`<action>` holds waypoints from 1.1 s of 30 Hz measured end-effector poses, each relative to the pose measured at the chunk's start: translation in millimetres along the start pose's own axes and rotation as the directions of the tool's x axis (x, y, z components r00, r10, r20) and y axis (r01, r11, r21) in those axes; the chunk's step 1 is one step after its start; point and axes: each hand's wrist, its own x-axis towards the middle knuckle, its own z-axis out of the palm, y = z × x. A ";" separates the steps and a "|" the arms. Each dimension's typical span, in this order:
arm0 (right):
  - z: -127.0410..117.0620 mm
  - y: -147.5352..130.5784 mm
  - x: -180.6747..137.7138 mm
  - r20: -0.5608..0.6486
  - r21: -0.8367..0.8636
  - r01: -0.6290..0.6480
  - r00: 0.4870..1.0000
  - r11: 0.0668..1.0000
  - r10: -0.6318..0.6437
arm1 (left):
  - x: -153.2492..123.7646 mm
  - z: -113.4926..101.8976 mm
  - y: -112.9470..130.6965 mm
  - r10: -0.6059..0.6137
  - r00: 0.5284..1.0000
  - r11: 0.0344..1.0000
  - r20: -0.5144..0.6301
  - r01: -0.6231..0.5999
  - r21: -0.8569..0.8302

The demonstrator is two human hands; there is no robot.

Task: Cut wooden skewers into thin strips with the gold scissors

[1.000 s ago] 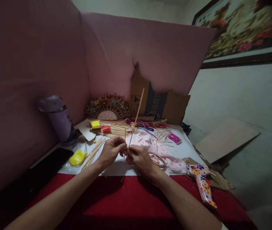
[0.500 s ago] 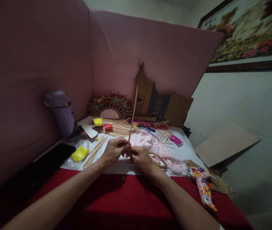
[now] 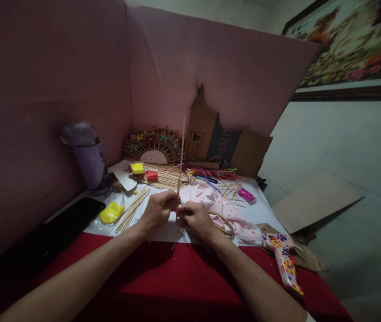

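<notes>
A thin wooden stick [image 3: 181, 154] stands nearly upright between my hands, with what looks like a shorter stick [image 3: 178, 185] alongside its lower part. My left hand [image 3: 159, 209] pinches them from the left, fingertips closed. Just below, my right hand [image 3: 195, 218] is closed with thumb and fingers at the sticks' lower end; its exact grip is partly hidden. Behind the right hand lies pink dotted cloth [image 3: 207, 193] with a round hoop [image 3: 228, 225]. Left of my left hand rests a bundle of cut sticks [image 3: 133, 210].
A flowered glue gun [image 3: 282, 257] lies at the right edge. Along the left are a purple tumbler [image 3: 91, 163], a black phone [image 3: 76, 214] and a yellow clay pack [image 3: 112, 212]. A decorated fan-shaped piece [image 3: 153, 145] and torn cardboard [image 3: 207, 125] stand at the back.
The long stick has swung from leaning right to almost vertical, its tip moving left. The shorter stick beside it now shows above my fingers. Both hands stay in about the same place.
</notes>
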 end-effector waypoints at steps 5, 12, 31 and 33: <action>-6.5 -4.0 0.5 -0.026 -0.268 0.147 0.987 0.952 -0.159 | 2.0 -0.3 0.6 0.005 1.000 1.000 0.023 -0.006 0.014; -1.1 -7.3 0.9 -0.050 -0.299 0.142 0.985 0.944 -0.164 | 3.3 -0.2 5.9 -0.022 1.000 0.999 0.004 0.022 0.037; 3.5 -5.6 -0.4 -0.075 -0.138 0.046 0.996 0.989 -0.056 | 36.1 -3.5 52.2 -0.260 0.965 0.848 0.027 0.242 -0.471; 3.8 -5.1 -0.8 -0.083 -0.140 0.045 0.995 0.989 -0.057 | 34.6 -1.4 51.4 -0.294 0.955 0.800 0.044 0.271 -0.535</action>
